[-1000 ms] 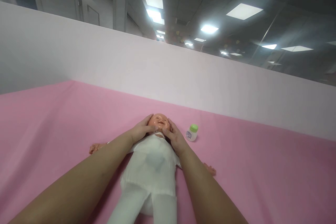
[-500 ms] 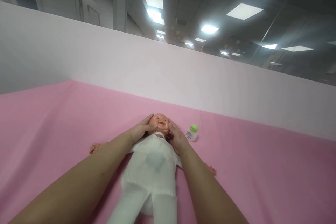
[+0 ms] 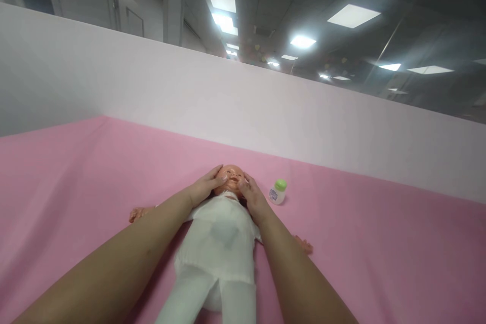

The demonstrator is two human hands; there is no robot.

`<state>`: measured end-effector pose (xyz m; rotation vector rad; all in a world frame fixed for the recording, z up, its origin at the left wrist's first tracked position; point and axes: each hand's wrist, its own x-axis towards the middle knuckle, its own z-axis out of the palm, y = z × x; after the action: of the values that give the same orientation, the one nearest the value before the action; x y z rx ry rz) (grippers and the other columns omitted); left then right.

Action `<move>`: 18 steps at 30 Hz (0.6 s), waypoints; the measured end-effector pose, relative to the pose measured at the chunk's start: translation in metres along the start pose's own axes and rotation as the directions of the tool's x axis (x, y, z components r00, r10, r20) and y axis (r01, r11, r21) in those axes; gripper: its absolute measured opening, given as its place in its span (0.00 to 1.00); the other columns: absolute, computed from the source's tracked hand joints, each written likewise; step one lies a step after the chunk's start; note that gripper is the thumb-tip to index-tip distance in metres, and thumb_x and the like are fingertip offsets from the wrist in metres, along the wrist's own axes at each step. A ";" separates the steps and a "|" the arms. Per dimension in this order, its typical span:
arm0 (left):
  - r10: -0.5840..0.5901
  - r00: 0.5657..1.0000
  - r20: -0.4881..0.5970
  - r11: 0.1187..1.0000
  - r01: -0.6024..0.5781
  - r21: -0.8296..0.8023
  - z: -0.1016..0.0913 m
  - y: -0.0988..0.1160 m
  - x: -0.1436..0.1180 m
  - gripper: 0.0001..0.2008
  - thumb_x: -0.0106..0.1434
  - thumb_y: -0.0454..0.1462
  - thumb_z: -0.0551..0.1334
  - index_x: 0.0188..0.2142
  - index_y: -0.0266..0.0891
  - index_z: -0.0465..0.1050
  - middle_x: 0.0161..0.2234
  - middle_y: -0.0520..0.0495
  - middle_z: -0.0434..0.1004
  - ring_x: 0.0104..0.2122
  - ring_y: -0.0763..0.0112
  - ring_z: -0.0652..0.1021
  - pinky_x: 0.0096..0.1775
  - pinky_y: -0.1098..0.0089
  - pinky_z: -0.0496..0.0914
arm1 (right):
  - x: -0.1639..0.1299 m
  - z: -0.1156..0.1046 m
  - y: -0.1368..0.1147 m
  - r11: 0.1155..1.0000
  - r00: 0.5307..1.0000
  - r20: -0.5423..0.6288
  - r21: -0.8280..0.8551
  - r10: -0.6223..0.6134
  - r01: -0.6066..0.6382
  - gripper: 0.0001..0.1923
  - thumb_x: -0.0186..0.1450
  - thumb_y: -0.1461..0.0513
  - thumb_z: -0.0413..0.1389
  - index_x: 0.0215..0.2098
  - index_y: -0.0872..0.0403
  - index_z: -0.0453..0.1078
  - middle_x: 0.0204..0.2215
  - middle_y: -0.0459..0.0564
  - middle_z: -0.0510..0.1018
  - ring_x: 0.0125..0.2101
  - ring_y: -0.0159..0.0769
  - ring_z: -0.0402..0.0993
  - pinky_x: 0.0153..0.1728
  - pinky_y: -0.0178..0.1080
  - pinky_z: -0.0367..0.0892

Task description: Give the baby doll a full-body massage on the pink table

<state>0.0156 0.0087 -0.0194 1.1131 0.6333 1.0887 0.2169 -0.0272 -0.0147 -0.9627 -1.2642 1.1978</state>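
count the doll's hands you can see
2: one doll hand on the pink sheet, just outside the person's left forearm; the other doll hand, just outside the right forearm.

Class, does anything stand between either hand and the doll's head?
Nothing visible does: the left hand and right hand touch the doll's head on either side. The green-capped bottle is off to the right.

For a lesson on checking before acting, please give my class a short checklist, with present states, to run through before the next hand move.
1. Doll face up on the pink sheet: ok.
2. Left hand touching the doll's head: ok.
3. Right hand touching its opposite side: ok.
4. Bottle apart from both hands: ok.
5. Green cap tightly closed: cannot tell.
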 end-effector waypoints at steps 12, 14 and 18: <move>-0.029 0.995 0.090 0.995 0.021 0.094 -0.005 0.004 -0.001 0.57 0.56 0.42 0.77 0.75 0.43 0.44 0.65 0.34 0.68 0.62 0.45 0.72 0.63 0.50 0.65 | -0.008 0.000 -0.006 0.995 0.999 0.034 -0.103 0.021 -0.018 0.47 0.56 0.51 0.71 0.69 0.43 0.59 0.64 0.53 0.71 0.61 0.49 0.70 0.62 0.54 0.64; -0.017 0.995 0.097 0.996 0.009 0.084 -0.004 0.004 -0.001 0.57 0.54 0.41 0.78 0.74 0.44 0.45 0.64 0.34 0.69 0.61 0.44 0.72 0.63 0.48 0.65 | -0.008 0.000 -0.006 0.995 0.999 0.034 -0.099 0.022 -0.019 0.47 0.55 0.52 0.71 0.69 0.43 0.59 0.63 0.53 0.71 0.61 0.49 0.70 0.62 0.54 0.64; -0.006 0.995 0.097 0.997 -0.001 0.075 -0.004 0.004 -0.001 0.59 0.53 0.40 0.78 0.74 0.44 0.45 0.64 0.35 0.69 0.61 0.43 0.72 0.63 0.47 0.65 | -0.004 0.000 -0.006 0.993 0.998 0.026 -0.104 0.061 -0.058 0.51 0.53 0.52 0.73 0.69 0.45 0.56 0.63 0.55 0.71 0.60 0.51 0.71 0.60 0.54 0.66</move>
<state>0.0106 0.0096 -0.0176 1.2219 0.6023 1.0090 0.2179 -0.0320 -0.0099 -1.0683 -1.3388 1.2056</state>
